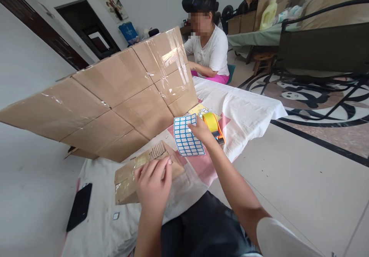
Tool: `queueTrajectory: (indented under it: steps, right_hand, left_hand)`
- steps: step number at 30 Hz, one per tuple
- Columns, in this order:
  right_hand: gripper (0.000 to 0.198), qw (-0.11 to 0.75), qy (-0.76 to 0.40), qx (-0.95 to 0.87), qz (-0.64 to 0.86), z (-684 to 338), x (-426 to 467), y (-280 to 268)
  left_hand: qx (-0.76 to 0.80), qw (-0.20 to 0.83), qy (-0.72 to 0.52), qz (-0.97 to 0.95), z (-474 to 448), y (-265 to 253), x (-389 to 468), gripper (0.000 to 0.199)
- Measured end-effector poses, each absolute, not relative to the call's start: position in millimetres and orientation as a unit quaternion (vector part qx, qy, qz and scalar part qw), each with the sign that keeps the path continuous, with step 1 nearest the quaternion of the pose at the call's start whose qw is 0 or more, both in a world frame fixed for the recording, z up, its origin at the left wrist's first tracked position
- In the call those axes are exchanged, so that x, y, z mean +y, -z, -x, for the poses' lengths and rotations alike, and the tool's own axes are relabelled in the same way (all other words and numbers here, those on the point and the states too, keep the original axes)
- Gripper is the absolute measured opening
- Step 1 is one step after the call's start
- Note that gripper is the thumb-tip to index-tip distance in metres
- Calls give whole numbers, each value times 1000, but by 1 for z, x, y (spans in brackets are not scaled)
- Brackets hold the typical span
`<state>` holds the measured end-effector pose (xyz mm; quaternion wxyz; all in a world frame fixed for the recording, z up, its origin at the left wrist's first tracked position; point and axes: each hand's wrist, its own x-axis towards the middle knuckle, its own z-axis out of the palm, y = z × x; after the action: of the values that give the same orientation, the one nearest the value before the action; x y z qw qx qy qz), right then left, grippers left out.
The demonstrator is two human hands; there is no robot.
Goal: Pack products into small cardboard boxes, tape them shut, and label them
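While the left hand [152, 178] curls over the small carton [126, 184], long axis left to right on the surface [100, 199], whether its fingers pinch anything is unclear | label sheet [186, 139], far-right of them, long axis far to near, gripped by right hand [201, 131] | tape dispenser [211, 122] right | no readable writing

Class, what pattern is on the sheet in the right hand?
The sheet shows a grid of white cells outlined in blue, seen in the head view.

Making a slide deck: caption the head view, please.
Right hand holds a blue-gridded label sheet; left hand is at a small cardboard box.
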<state>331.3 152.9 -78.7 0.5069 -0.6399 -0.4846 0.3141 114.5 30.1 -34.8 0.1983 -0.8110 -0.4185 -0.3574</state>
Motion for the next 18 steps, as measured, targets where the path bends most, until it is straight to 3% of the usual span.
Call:
queueTrajectory:
  steps: [5,8,12,18]
  right_hand:
    - [51,477,-259,-506,670,-317,170,51]
    - [33,555,-207,-598,540,-302,126,47]
    - [17,591,-340,-669,295,-278,58,53]
    - [6,614,-370,-646,264,-257,36,58]
  left_hand:
    - [-489,104,425,755,-90,37,17,12]
    - [-558,-24,463,688,-90,40,12,17]
    - [-602,-176,482,612,-91,41,9,25]
    - [-591,-178,464,635,-90,41,3,25]
